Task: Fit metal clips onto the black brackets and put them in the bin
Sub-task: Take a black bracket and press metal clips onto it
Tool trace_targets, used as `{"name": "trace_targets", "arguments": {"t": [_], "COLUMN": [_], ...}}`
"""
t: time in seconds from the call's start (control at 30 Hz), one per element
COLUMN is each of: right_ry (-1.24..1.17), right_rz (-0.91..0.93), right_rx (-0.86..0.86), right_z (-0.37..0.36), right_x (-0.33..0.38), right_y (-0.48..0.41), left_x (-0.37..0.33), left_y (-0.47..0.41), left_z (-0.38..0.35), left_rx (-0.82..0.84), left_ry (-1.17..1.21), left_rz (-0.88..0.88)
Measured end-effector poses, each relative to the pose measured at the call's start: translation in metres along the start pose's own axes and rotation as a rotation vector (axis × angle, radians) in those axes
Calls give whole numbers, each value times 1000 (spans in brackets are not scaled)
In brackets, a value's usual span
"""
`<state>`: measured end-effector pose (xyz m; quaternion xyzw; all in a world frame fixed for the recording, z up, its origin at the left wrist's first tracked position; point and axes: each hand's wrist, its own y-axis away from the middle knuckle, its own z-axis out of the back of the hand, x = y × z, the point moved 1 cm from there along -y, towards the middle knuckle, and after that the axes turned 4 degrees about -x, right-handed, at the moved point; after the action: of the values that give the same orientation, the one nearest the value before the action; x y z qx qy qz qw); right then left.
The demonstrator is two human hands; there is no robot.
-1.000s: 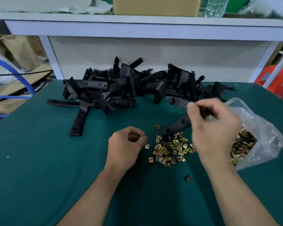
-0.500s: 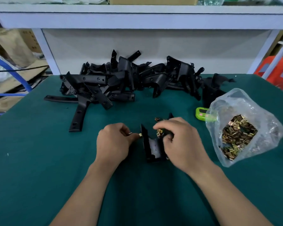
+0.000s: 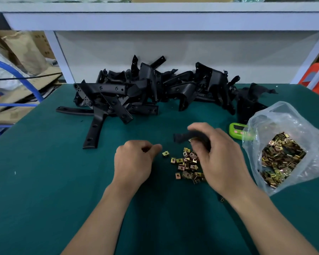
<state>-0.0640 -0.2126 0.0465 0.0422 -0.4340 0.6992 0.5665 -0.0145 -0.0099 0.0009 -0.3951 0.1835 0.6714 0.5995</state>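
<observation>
The right hand (image 3: 219, 159) grips a black bracket (image 3: 181, 138) at 12 o'clock from the small pile of gold clips (image 3: 187, 166). The left hand (image 3: 134, 162) is curled up at 9 o'clock from them. A heap of brackets (image 3: 145, 92) lies farther off at 12 o'clock, and a bag of clips (image 3: 284, 122) at 3 o'clock.

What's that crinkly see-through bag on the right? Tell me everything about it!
The bag is thin, clear, crinkly plastic. It sits slumped on the right side of the green table. Inside is a heap of small gold-coloured metal clips, piled in its lower part. Its left edge lies over part of a lime-green gadget. The right hand is close beside it but does not grip it.
</observation>
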Motion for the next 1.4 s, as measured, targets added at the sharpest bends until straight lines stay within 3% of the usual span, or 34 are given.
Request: {"name": "trace_targets", "arguments": {"t": [0.2,0.27,0.37,0.53,0.7,1.0,1.13,1.4], "right_ry": [44,108,274,496,450,379,342,340], "right_rz": [-164,-198,-192,-185,-175,-175,-198,-177], "right_rx": [125,164,251,246,178,212,231,233], "right_z": [8,8,6,1,-5,-15,-16,-15], "right_x": [-3,-5,-9,-18,-25,-39,-41,-38], "right_y": [2,3,5,6,8,5,5,5], "left_x": [-10,-15,-23,-27,-21,-24,-21,-24], "left_y": [8,12,19,24,17,24,23,27], "left_z": [4,5,2,-9,-12,-16,-21,-19], "left_rx": [5,25,120,336,283,122,137,80], "left_ry": [-129,-52,46,-166,-138,-156,-251,-144], "left_rz": [-236,-282,-322,-336,-283,-429,-433,-379]}}
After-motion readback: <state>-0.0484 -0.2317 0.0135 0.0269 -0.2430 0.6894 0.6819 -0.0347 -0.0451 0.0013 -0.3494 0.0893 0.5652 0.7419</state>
